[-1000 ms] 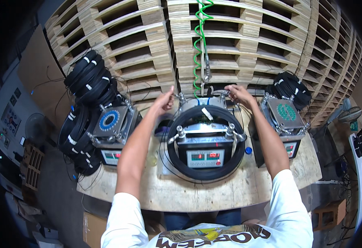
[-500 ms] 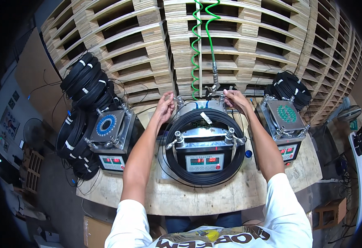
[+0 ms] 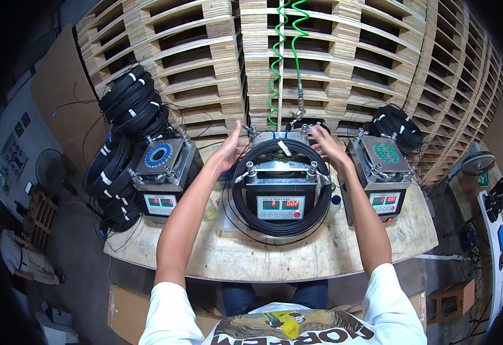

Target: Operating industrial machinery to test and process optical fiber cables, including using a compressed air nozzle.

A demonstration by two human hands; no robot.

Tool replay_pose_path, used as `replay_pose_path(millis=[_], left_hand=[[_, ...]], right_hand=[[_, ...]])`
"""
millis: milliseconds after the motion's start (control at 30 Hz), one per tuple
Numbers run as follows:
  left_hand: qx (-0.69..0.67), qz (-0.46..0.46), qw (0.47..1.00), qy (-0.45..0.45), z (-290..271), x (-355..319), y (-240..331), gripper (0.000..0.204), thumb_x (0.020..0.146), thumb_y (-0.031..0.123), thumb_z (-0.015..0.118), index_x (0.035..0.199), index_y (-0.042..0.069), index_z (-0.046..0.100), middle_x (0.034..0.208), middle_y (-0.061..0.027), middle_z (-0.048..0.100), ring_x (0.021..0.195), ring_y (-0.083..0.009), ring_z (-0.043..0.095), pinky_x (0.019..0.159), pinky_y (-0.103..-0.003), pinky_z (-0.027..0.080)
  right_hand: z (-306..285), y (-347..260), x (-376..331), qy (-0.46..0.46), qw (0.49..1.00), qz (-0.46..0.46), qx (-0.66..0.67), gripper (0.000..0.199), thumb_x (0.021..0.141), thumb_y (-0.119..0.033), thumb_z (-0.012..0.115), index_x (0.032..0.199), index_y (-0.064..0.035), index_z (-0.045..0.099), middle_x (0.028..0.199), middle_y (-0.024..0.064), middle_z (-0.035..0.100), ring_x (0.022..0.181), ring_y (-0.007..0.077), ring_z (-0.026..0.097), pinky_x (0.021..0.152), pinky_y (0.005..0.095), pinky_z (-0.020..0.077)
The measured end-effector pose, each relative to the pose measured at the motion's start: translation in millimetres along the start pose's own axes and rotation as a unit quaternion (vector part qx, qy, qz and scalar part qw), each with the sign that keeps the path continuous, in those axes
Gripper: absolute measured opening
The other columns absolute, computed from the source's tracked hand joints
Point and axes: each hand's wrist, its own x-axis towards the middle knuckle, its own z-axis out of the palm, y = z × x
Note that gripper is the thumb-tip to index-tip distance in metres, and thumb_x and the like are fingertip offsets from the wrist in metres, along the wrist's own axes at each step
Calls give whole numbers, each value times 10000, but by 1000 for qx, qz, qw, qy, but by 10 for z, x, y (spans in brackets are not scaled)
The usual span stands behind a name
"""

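Observation:
A black cable coil [image 3: 241, 204] hangs around the middle bench machine [image 3: 251, 198], resting on its top and circling its lit display. A white tag [image 3: 284, 148] is on the coil's far side. My left hand [image 3: 228, 152] is beside the machine's far left corner, thumb raised and fingers reaching toward the coil. At the far right corner, my right hand [image 3: 329, 148] has its fingers stretched out next to a metal clamp post [image 3: 313, 167]. Neither hand visibly holds anything; some fingertips are hidden behind the coil and posts.
Similar machines stand left [image 3: 165, 167] with a blue ring of parts and right [image 3: 383, 164] with green parts. Black cable coils [image 3: 128, 103] are stacked far left, more [image 3: 395, 129] at the right. A green coiled air hose [image 3: 299, 63] hangs before wooden pallets [image 3: 199, 63].
My hands have turned from curled beside the far posts to stretched fingers at the coil's sides. The whole view has shifted slightly. Another person now shows at the far left.

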Motion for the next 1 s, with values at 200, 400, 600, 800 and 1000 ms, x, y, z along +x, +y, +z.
replay_pose_path(millis=[200,400,600,800,1000], left_hand=[[168,62,984,13,297,107,-17,891,940,747,323,1464,28,368,994,-47,485,865,-168,430,815,-313,422],[233,123,965,-5,-201,-152,-278,833,971,708,263,1485,68,401,1409,-140,516,1298,-229,469,1084,-378,346],[249,90,964,24,88,-201,-352,822,975,661,365,1570,121,195,1599,-165,245,1460,-308,265,1170,-404,231],[287,105,952,-38,109,-66,-209,598,1041,505,365,1455,83,456,1489,-132,461,1392,-244,394,1126,-341,305],[370,263,880,140,399,152,-100,531,1064,410,299,1267,40,621,1186,-224,659,1173,-355,597,1001,-396,428]], right_hand=[[27,417,476,106,989,-68,-83,756,814,-540,712,1330,-9,560,1262,246,607,1171,276,591,990,372,451],[28,121,270,64,994,-47,-75,636,812,-504,726,1203,-8,653,936,89,684,770,89,624,602,274,500],[234,-6,161,63,997,-51,5,744,877,-693,556,1270,-65,631,1087,62,649,851,137,575,817,304,465],[251,366,418,126,986,-84,-65,713,906,-649,553,1192,-4,657,1033,104,675,936,173,586,881,290,447],[256,577,580,197,963,-147,-112,432,897,-340,666,1168,-3,671,965,99,706,860,164,639,783,296,493]])
